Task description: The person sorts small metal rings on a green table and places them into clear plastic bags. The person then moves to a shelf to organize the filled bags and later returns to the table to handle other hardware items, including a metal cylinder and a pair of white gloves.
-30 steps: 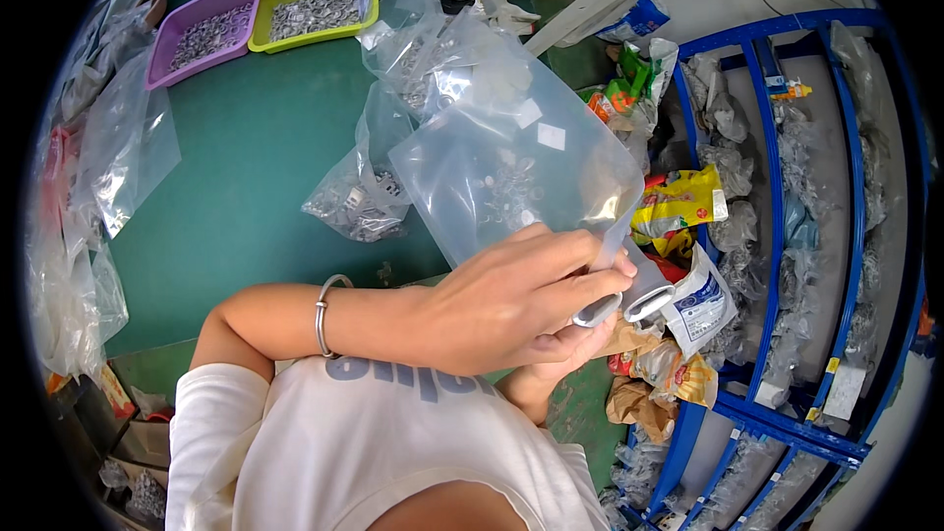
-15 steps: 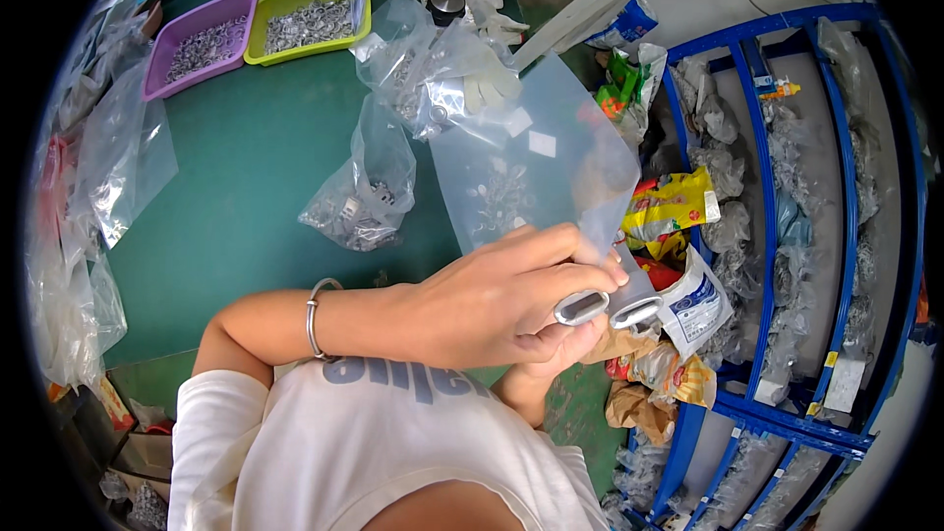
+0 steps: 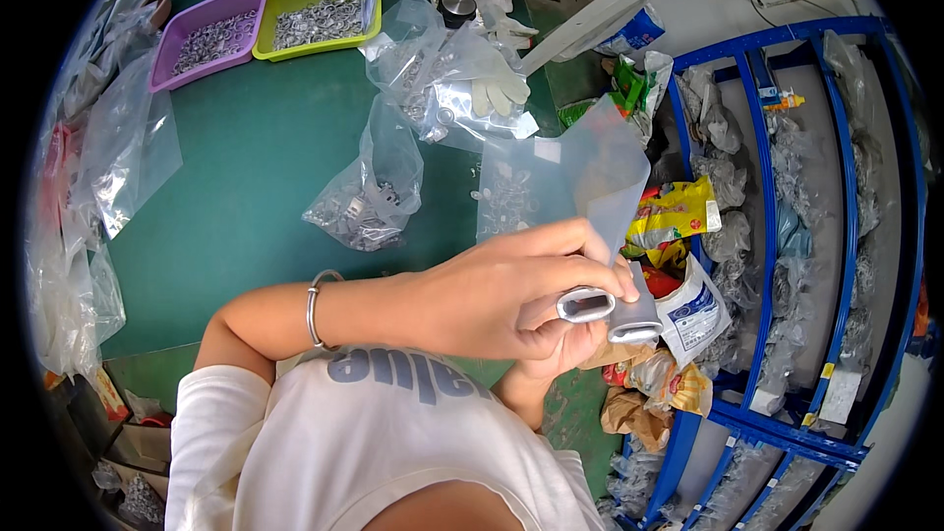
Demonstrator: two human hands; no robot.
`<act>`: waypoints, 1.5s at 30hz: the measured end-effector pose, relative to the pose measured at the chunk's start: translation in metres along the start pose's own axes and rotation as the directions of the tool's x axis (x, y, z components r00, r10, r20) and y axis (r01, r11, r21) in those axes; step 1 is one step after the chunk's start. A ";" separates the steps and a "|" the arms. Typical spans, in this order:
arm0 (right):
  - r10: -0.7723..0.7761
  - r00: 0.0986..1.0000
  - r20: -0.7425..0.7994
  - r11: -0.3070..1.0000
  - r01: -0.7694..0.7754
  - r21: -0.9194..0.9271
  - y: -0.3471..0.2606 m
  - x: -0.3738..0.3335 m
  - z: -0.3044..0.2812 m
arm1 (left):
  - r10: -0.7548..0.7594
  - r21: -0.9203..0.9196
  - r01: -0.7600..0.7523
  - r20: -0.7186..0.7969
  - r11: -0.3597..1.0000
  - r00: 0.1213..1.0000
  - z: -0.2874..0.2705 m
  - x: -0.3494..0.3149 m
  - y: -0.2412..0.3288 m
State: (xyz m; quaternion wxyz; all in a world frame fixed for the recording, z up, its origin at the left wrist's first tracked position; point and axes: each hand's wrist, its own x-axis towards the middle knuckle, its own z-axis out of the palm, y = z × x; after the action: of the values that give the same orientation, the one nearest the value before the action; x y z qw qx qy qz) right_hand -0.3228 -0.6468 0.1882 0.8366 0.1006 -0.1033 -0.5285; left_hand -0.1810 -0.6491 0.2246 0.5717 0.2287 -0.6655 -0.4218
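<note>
The left hand [image 3: 492,290] has its fingers [image 3: 580,241] clamped over a clear plastic bag [image 3: 560,182] and two short grey oval metal tubes [image 3: 610,310], held close to the chest above the green table [image 3: 256,157]. The right hand [image 3: 565,349] is mostly hidden beneath, fingers curled under the tubes, though how tightly they grip cannot be told. Beyond lie a clear bag of small metal parts [image 3: 366,199], a yellow tray [image 3: 317,18] and a purple tray [image 3: 208,39].

Green table [image 3: 246,147], purple tray [image 3: 206,34], yellow tray [image 3: 315,15], parts bags [image 3: 369,192]
</note>
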 end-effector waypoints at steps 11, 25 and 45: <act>-0.037 0.961 0.274 0.996 0.059 -0.073 0.004 -0.001 -0.003 | 0.031 -0.128 -0.019 0.088 0.992 0.996 -0.006 -0.001 -0.003; -0.090 0.916 0.391 0.936 0.212 -0.280 -0.003 -0.007 -0.006 | 0.038 -0.171 -0.023 0.083 0.985 0.996 -0.004 -0.003 -0.001; -0.182 0.981 0.059 0.817 0.185 -0.547 -0.007 -0.006 -0.005 | -0.150 -0.053 0.146 -0.081 0.988 0.985 -0.002 -0.010 -0.008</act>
State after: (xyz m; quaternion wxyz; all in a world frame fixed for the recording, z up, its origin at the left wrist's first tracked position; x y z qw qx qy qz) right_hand -0.3302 -0.6436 0.1814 0.7751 -0.1352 0.0614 -0.6141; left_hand -0.1781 -0.6466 0.2124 0.5718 0.2816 -0.6117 -0.4686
